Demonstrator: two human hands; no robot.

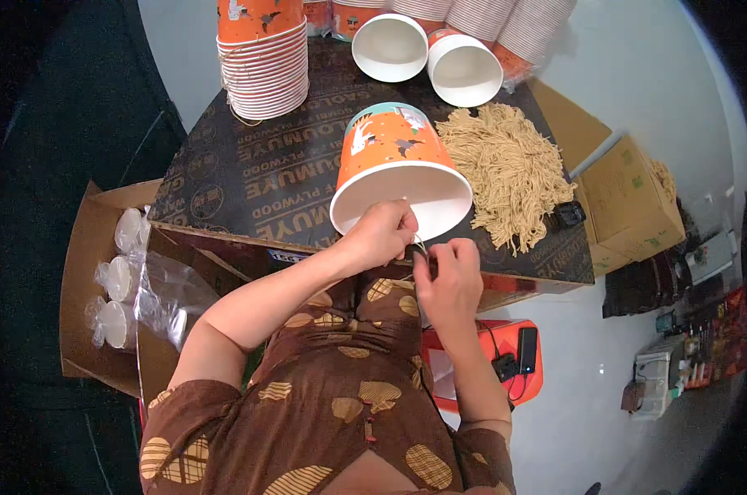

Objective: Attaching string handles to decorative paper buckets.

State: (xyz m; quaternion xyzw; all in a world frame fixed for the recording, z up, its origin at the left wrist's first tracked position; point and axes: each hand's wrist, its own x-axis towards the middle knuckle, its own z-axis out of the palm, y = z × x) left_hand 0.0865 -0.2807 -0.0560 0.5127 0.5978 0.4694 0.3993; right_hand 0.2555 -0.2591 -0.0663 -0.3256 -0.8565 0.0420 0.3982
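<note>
An orange paper bucket with printed figures and a white inside lies tipped on the dark table, its mouth toward me. At the near rim, my left hand reaches partly into the mouth, fingers pinched on a thin pale cord. Just to the right, my right hand is closed on the same cord below the rim; its fingertips partly hide the end. Beside the bucket on the right lies a heap of tan cords.
A tall stack of nested buckets stands far left. Two loose buckets lie at the back before more stacks. An open carton with white wrapped stacks is at left; a cardboard box is at right. A red stool holds a black device.
</note>
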